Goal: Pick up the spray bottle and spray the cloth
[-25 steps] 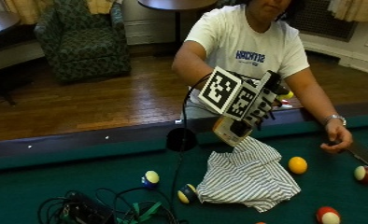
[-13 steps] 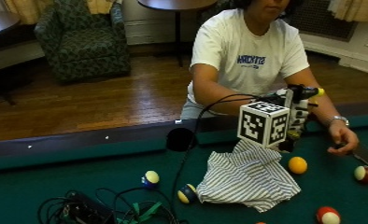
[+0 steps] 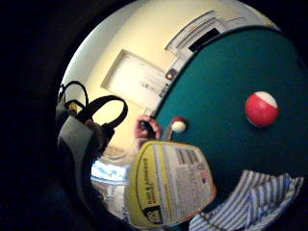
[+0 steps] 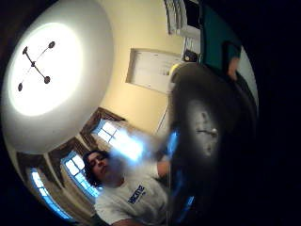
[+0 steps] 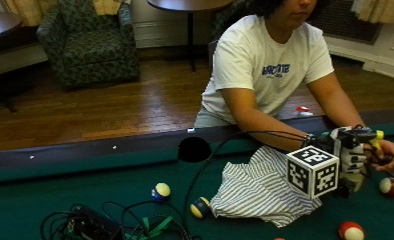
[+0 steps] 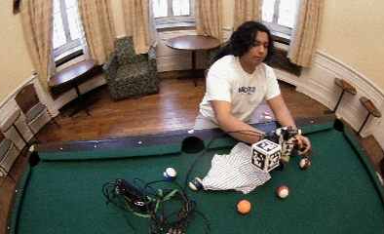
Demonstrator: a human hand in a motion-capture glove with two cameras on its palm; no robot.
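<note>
Gloved right hand [image 5: 349,159] has its fingers curled round the spray bottle [image 5: 354,161], held upright just beside the striped cloth [image 5: 263,190] on the green table [image 5: 84,190]. Little-finger palm view alone shows the bottle's yellow label; the bare hand [image 5: 387,159] rests beyond

You get soft daylight from the tall curtained windows [image 6: 172,9] behind the person. The round white ceiling light [image 4: 44,70] glares in your thumb-side view (everything near it smeared), and both palm views bend strongly at their dark edges.
</note>
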